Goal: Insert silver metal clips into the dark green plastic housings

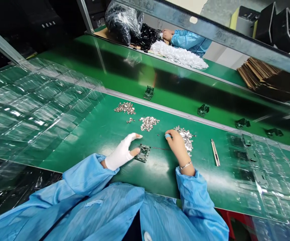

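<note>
My left hand (121,152), in a white glove with bare fingertips, has thumb and fingers spread beside a green circuit board (142,153). The thumb is at the board's left edge; whether it touches I cannot tell. The board lies flat on the green bench. My right hand (177,144) is closed, fingers curled, with something blue (168,135) at the fingertips. A thin dark metal rod (160,148) sticks out leftward from under this hand; its other end is hidden. Against the right hand's far side spreads a pile of flat silvery metal pieces (187,138).
Small metal parts (149,123) and another heap (125,107) lie beyond my hands. A utility knife (215,152) is on the right. Clear plastic trays stand left (34,107) and right (272,177). Circuit boards (149,92) sit past a metal rail. Across the bench is a co-worker's hand (168,34).
</note>
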The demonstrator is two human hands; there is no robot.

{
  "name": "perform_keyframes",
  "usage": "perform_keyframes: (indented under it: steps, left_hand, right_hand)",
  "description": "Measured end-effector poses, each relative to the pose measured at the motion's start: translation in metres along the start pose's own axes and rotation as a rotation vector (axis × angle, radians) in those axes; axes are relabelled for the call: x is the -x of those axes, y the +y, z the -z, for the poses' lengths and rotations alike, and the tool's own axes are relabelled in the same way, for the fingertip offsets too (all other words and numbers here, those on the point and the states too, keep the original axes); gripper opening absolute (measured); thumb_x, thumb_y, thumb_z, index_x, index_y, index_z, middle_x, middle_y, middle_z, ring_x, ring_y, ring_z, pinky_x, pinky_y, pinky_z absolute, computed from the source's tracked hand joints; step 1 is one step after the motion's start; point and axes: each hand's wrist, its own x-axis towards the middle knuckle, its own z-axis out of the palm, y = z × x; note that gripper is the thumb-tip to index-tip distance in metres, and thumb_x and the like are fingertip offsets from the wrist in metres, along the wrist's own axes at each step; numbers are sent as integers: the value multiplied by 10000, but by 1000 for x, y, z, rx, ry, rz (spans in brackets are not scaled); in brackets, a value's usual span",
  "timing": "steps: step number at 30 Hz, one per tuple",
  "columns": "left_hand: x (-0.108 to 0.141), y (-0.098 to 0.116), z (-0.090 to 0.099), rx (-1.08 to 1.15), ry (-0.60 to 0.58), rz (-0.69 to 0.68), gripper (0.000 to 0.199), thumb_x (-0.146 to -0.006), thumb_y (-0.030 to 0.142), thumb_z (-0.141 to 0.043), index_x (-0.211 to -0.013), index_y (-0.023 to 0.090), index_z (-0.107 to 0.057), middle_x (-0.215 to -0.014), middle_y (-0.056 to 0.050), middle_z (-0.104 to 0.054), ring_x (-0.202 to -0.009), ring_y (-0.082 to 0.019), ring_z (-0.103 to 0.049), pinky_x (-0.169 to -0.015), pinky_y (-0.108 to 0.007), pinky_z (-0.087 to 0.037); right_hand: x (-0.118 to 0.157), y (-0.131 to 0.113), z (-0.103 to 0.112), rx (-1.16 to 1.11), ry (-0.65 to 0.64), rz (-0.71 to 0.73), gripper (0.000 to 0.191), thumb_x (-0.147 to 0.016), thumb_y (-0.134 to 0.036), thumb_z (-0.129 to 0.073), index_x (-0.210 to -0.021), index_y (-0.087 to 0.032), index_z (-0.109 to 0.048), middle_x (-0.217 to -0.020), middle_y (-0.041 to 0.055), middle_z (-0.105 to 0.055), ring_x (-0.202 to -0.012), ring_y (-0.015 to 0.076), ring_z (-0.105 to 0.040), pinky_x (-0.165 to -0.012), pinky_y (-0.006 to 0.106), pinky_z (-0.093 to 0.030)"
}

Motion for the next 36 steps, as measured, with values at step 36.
perform_keyframes:
  steps: [36]
  left_hand:
    - [-24, 3, 5, -94, 71, 42, 247, -828, 384, -464, -894, 185, -594, -919, -41, -670, -886, -178, -627, -856, -326, -508]
  right_hand:
    - [-44, -11, -34, 181, -81, 131, 269, -816, -75, -444, -1000, -186, -605, -1023, 93, -570, -971, 228, -489, -852, 332, -374]
